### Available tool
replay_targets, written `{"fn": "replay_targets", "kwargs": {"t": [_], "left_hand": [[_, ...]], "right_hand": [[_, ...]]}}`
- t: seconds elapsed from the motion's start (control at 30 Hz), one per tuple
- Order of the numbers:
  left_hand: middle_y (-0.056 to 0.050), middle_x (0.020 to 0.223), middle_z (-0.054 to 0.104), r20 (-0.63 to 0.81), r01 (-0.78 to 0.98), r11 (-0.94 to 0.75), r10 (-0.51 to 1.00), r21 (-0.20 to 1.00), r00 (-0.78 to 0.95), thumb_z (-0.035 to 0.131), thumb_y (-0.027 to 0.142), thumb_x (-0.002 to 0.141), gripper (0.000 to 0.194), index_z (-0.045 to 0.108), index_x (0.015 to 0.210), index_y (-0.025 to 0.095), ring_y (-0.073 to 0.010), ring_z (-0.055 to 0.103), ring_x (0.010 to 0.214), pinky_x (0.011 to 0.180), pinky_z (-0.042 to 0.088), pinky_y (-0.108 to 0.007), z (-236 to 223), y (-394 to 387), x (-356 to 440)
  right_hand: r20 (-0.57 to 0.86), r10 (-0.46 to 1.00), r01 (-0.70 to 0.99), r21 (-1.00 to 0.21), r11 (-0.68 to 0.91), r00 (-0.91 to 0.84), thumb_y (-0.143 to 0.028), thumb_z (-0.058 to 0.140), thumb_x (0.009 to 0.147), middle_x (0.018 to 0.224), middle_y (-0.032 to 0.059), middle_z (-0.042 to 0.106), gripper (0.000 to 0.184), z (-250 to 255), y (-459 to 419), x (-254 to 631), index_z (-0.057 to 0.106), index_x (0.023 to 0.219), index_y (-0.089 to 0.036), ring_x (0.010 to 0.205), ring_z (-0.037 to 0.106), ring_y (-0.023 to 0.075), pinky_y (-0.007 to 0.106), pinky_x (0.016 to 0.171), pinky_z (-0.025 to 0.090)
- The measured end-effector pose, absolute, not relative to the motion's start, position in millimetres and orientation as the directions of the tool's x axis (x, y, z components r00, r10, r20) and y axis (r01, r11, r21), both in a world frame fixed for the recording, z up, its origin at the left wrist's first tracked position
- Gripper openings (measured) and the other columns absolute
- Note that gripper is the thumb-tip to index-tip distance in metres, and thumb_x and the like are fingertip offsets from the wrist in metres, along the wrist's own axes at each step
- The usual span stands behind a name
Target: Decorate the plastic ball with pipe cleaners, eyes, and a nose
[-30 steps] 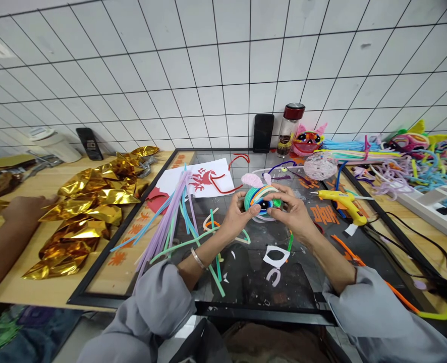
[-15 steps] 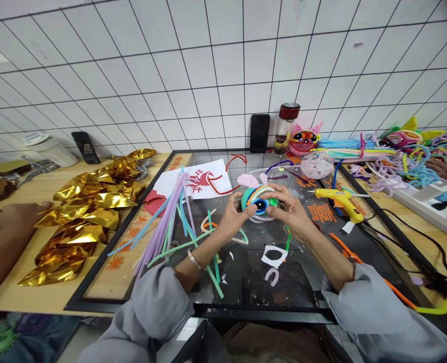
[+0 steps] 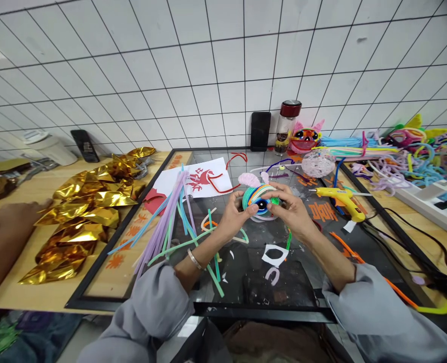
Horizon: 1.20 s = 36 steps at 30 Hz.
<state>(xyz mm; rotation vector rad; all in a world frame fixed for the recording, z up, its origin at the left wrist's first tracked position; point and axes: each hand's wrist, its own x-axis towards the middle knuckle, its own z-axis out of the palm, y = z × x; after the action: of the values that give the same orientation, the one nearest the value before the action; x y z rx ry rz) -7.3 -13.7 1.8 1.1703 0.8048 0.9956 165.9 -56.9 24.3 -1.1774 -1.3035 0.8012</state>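
Observation:
Between my two hands is a round ball wrapped in colourful pipe cleaners (image 3: 262, 192), green, orange, white and blue, with a black-centred eye on its near side. My left hand (image 3: 235, 213) grips its left side, thumb beside the eye. On the right, my right hand (image 3: 289, 205) closes on it, thumb and fingertips near the eye's right edge and a green patch. A pale pink fuzzy piece (image 3: 248, 179) shows just behind the ball. Nearer me on the dark glass lie a white paper with a hole cut out (image 3: 269, 258) and a curved lilac piece (image 3: 272, 276).
Loose pipe cleaners (image 3: 170, 217) lie left of my hands, beside white paper with a red cut-out (image 3: 218, 166). A yellow glue gun (image 3: 344, 201) rests at right, its cable trailing near a power strip (image 3: 435, 212). Gold foil (image 3: 75, 227) and another person's arm (image 3: 9, 237) are left.
My hands and the ball stay almost in place, with the eye still facing me. At the far right, another person's hand has lifted and shifted slightly.

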Motion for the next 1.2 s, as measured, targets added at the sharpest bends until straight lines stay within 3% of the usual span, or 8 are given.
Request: {"fn": "replay_targets", "kwargs": {"t": [0.6, 0.87, 1.2], "left_hand": [[-0.001, 0.088, 0.066, 0.000, -0.239, 0.079, 0.948, 0.968, 0.317, 0.091, 0.059, 0.053, 0.077, 0.050, 0.106, 0.020, -0.0160, 0.062, 0.080, 0.075, 0.047, -0.029, 2.9, -17.4, -2.8], [0.000, 0.085, 0.066, -0.003, -0.233, 0.078, 0.952, 0.969, 0.306, 0.090, 0.058, 0.054, 0.077, 0.049, 0.107, 0.019, -0.0142, 0.060, 0.077, 0.072, 0.046, -0.027, 1.8, -17.6, -2.3], [-0.003, 0.096, 0.067, 0.012, -0.240, 0.068, 0.948, 0.968, 0.317, 0.089, 0.057, 0.059, 0.077, 0.049, 0.114, 0.020, -0.0166, 0.063, 0.087, 0.078, 0.049, -0.029, -3.8, -16.6, -4.3]], "right_hand": [[0.282, 0.944, 0.152, -0.954, 0.257, 0.171, -0.029, 0.074, 0.069, 0.123, 0.0083, 0.061, 0.016, 21.6, -57.0, 164.2, 0.079, 0.084, -0.027, 0.134, 0.048, 0.0325, 0.048, 0.111, 0.038], [0.265, 0.953, 0.123, -0.961, 0.248, 0.146, -0.031, 0.075, 0.069, 0.123, 0.0081, 0.063, 0.016, 22.5, -55.7, 166.6, 0.080, 0.084, -0.028, 0.137, 0.046, 0.0322, 0.049, 0.114, 0.033], [0.257, 0.956, 0.078, -0.966, 0.248, 0.140, -0.036, 0.081, 0.068, 0.128, 0.0085, 0.062, 0.020, 20.4, -54.9, 167.9, 0.081, 0.087, -0.029, 0.139, 0.044, 0.0327, 0.051, 0.116, 0.031]]}}
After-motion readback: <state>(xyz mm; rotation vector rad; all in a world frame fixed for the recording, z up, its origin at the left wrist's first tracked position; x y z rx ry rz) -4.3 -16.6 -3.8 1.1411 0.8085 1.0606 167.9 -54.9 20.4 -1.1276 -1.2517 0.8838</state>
